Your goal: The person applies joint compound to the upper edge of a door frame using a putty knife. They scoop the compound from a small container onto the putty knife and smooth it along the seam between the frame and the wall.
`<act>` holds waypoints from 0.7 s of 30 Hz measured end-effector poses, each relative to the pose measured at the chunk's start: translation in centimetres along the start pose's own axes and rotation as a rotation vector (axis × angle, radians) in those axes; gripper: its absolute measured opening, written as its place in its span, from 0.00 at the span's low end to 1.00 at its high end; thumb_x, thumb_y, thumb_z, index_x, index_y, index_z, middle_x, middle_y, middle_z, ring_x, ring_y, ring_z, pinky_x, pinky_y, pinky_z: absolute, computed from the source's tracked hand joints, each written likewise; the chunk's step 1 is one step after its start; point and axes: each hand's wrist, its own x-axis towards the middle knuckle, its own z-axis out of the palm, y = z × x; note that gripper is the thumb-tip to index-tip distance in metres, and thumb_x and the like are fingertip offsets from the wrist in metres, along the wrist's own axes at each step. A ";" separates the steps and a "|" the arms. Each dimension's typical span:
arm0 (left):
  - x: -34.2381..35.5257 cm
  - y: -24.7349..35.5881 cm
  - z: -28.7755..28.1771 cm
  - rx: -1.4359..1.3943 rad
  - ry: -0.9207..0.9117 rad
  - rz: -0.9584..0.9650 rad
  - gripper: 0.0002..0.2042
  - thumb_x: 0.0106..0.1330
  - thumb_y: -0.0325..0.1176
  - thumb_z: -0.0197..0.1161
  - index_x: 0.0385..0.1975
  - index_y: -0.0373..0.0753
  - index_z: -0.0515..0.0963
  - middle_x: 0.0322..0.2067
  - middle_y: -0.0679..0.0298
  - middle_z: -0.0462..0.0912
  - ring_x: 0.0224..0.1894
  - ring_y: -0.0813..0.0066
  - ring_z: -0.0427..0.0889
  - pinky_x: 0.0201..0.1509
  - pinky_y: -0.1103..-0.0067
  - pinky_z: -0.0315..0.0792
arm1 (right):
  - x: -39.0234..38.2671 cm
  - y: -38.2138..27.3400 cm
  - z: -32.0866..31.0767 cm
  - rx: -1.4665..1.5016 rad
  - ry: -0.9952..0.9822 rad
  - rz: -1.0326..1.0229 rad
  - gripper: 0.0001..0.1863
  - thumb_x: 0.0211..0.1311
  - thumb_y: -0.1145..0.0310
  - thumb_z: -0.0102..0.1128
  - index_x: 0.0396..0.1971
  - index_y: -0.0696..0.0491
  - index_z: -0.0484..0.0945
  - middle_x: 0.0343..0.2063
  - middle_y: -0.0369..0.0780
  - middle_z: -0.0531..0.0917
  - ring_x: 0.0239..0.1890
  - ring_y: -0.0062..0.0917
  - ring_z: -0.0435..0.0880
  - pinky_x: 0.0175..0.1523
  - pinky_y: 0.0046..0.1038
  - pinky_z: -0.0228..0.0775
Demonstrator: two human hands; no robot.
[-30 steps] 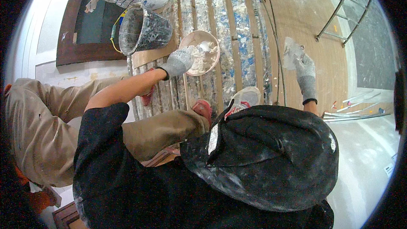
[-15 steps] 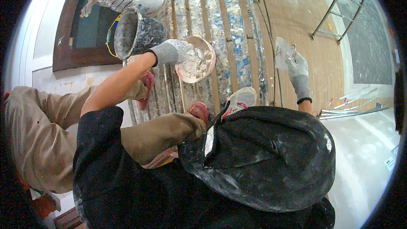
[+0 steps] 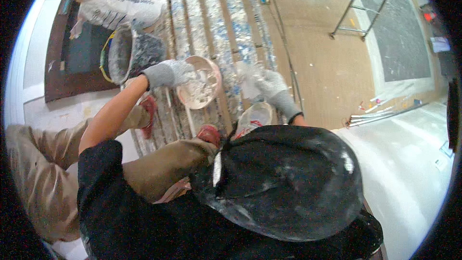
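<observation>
Across the middle runs a slatted platform (image 3: 207, 24), its boards crusted with white and blue splashes. To its right stretches a brown floor (image 3: 317, 58), where dark cables (image 3: 285, 43) trail along the platform's edge and a metal ladder (image 3: 353, 7) shows farther off. Pale strips (image 3: 380, 114) lie near a white panel (image 3: 385, 168) at the lower right, and a dark brown frame (image 3: 54, 70) stands at the left. Red shoes (image 3: 208, 135) and khaki trousers (image 3: 166, 163) reach onto the boards, beside a black cap (image 3: 284, 183) seen from above.

Compared with a second ago, the gloved right hand (image 3: 274, 88) has swung in from over the brown floor to the platform, just right of a pale pink tub (image 3: 217, 79). Its fingers are closed on a flat scraper blade (image 3: 248, 78), blurred at the edges. The gloved left hand (image 3: 174, 73) stays at the tub's left rim, fingers bent; whether they grip the rim or a tool cannot be told.

The tub, over the slats between the hands, holds lumpy white compound (image 3: 203, 90). Near it, to the upper left, is a black bucket (image 3: 150, 50) with a smeared grey inside. Beyond that a crumpled white sack (image 3: 120, 7) lies on its side.
</observation>
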 end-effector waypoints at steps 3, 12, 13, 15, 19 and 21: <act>0.4 1.2 -0.8 0.046 0.056 -0.093 0.19 0.73 0.48 0.53 0.49 0.40 0.81 0.42 0.51 0.86 0.46 0.50 0.85 0.51 0.62 0.78 | -1.0 -2.5 1.0 0.079 0.004 0.107 0.19 0.67 0.58 0.60 0.42 0.61 0.82 0.30 0.44 0.86 0.34 0.23 0.82 0.42 0.33 0.75; 0.3 -0.3 -1.2 0.303 0.176 0.101 0.15 0.70 0.46 0.56 0.38 0.43 0.83 0.34 0.55 0.87 0.35 0.55 0.87 0.37 0.64 0.80 | -1.3 -2.3 0.0 0.149 0.051 -0.065 0.23 0.67 0.51 0.58 0.51 0.53 0.83 0.45 0.50 0.86 0.52 0.47 0.83 0.58 0.43 0.73; 0.3 0.0 -0.7 0.411 0.184 0.130 0.13 0.68 0.43 0.56 0.36 0.43 0.83 0.36 0.56 0.87 0.36 0.57 0.87 0.38 0.65 0.81 | -1.3 -1.2 0.4 0.172 0.078 -0.201 0.23 0.69 0.52 0.57 0.54 0.52 0.82 0.49 0.50 0.85 0.54 0.45 0.82 0.61 0.41 0.72; 0.7 1.4 0.3 0.295 0.061 -0.055 0.14 0.67 0.43 0.56 0.42 0.44 0.85 0.39 0.57 0.89 0.39 0.57 0.88 0.40 0.63 0.82 | -0.7 -1.9 1.3 0.048 0.060 -0.059 0.27 0.69 0.46 0.56 0.52 0.54 0.82 0.46 0.53 0.85 0.51 0.46 0.84 0.55 0.38 0.75; 1.9 1.4 2.8 0.132 -0.121 -0.254 0.16 0.62 0.45 0.60 0.41 0.42 0.86 0.41 0.53 0.88 0.42 0.53 0.87 0.44 0.61 0.81 | 1.3 -0.4 3.2 0.160 -0.094 -0.019 0.25 0.67 0.53 0.60 0.54 0.57 0.79 0.48 0.48 0.86 0.53 0.40 0.84 0.57 0.37 0.73; 2.5 -1.1 5.6 0.132 -0.036 -0.197 0.17 0.61 0.47 0.60 0.39 0.41 0.86 0.40 0.51 0.88 0.42 0.51 0.87 0.44 0.60 0.81 | 3.4 1.8 5.7 0.366 -0.044 -0.297 0.21 0.69 0.56 0.58 0.50 0.57 0.83 0.41 0.40 0.89 0.41 0.28 0.86 0.47 0.32 0.77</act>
